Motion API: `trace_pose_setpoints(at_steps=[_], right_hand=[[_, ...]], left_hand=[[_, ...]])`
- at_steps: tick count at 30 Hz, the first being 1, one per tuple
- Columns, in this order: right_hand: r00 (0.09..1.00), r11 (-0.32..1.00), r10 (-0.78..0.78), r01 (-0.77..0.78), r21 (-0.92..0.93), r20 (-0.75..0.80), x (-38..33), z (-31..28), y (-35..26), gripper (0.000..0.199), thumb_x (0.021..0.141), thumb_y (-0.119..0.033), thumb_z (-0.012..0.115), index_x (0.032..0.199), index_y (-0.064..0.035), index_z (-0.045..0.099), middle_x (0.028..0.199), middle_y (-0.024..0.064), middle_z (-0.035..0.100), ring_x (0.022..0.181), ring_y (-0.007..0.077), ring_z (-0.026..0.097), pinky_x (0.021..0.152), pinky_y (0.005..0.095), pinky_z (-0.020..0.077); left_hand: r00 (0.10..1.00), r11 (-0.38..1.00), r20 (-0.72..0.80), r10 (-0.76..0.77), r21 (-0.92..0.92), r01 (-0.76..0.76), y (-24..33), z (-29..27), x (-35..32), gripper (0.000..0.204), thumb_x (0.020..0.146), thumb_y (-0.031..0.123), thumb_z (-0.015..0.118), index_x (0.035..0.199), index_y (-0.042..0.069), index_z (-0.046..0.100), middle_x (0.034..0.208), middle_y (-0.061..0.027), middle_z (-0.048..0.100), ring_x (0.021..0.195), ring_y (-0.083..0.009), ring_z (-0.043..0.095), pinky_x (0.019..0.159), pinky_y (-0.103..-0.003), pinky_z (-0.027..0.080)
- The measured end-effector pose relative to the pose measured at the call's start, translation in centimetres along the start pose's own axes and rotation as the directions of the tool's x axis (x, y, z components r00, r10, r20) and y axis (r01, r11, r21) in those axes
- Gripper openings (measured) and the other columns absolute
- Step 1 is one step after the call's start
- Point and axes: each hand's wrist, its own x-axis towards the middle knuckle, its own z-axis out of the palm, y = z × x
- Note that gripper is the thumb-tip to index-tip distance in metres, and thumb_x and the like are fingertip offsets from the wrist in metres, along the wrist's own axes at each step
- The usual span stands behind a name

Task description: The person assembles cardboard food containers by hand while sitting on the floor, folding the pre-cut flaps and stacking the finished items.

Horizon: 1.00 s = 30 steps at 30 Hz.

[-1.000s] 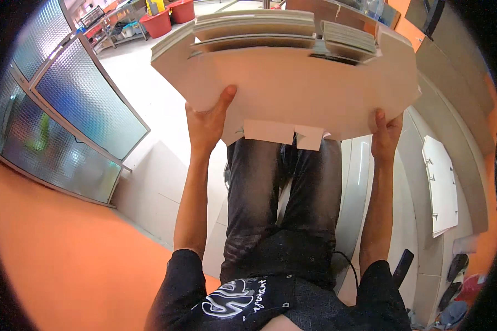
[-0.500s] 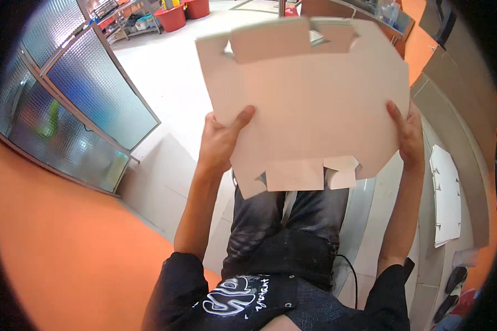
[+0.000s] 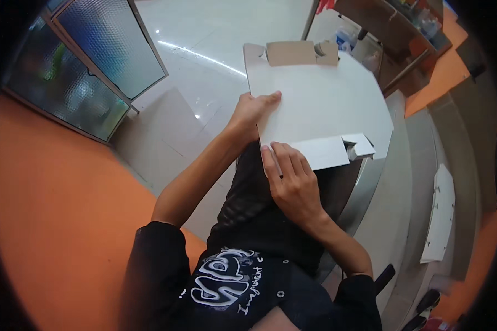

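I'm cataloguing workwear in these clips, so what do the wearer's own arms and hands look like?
Both sleeves are short and black: the left sleeve and the right sleeve end near the elbows. Below them the forearms are bare. The left hand and right hand wear no gloves, and no watch or bracelet shows.

The right hand (image 3: 296, 187) has left the right side of the white cardboard (image 3: 320, 99) and crossed to its near edge, fingers (image 3: 284, 154) now at the left end of the near flap (image 3: 327, 153). The red tubs have gone from view; a blue-and-white container (image 3: 345, 38) now shows beyond the cardboard
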Motion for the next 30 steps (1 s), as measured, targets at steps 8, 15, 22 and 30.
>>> trace_pose_setpoints(at_steps=[8,15,22,30], right_hand=[[0.985,0.978,-0.148,0.132,-0.161,-0.089,0.1,1.5,1.7,0.026,0.076,-0.006,0.06,0.099,0.0079,0.063,0.097,0.0174,0.061,0.093,0.0285,0.063,0.076,0.0348,0.0547],[0.979,0.978,-0.185,0.175,-0.112,-0.084,0.3,1.3,1.8,0.028,0.072,0.0,0.062,0.098,0.0095,0.063,0.091,0.017,0.061,0.087,0.0289,0.063,0.073,0.0351,0.0548],[0.992,0.989,-0.126,0.125,0.077,0.002,1.2,-0.2,2.0,0.029,0.07,0.001,0.062,0.097,0.0102,0.062,0.09,0.0172,0.06,0.084,0.0303,0.062,0.072,0.0361,0.0543],[0.988,0.981,-0.119,0.102,0.163,0.099,1.6,-0.4,2.5,0.029,0.066,0.003,0.063,0.094,0.0061,0.06,0.092,0.0163,0.062,0.085,0.0299,0.062,0.072,0.038,0.0529]], left_hand=[[1.0,0.997,-0.013,-0.005,-0.071,0.004,-0.1,-0.4,-0.7,0.032,0.092,0.013,0.063,0.107,-0.013,0.055,0.095,-0.0175,0.063,0.079,-0.0236,0.066,0.068,-0.038,0.057],[1.0,0.996,-0.007,0.005,-0.084,-0.006,-0.4,-0.5,-0.7,0.033,0.092,0.014,0.063,0.107,-0.014,0.055,0.095,-0.019,0.064,0.081,-0.0249,0.067,0.069,-0.038,0.058],[1.0,0.993,-0.021,-0.017,-0.116,0.014,-0.5,-0.6,-1.0,0.033,0.091,0.013,0.065,0.106,-0.015,0.055,0.094,-0.0195,0.065,0.079,-0.0253,0.068,0.068,-0.037,0.06],[1.0,0.995,-0.006,0.017,-0.1,-0.018,-0.9,-0.5,-0.8,0.032,0.091,0.013,0.065,0.103,-0.015,0.056,0.094,-0.0186,0.065,0.078,-0.0239,0.068,0.065,-0.036,0.059]])
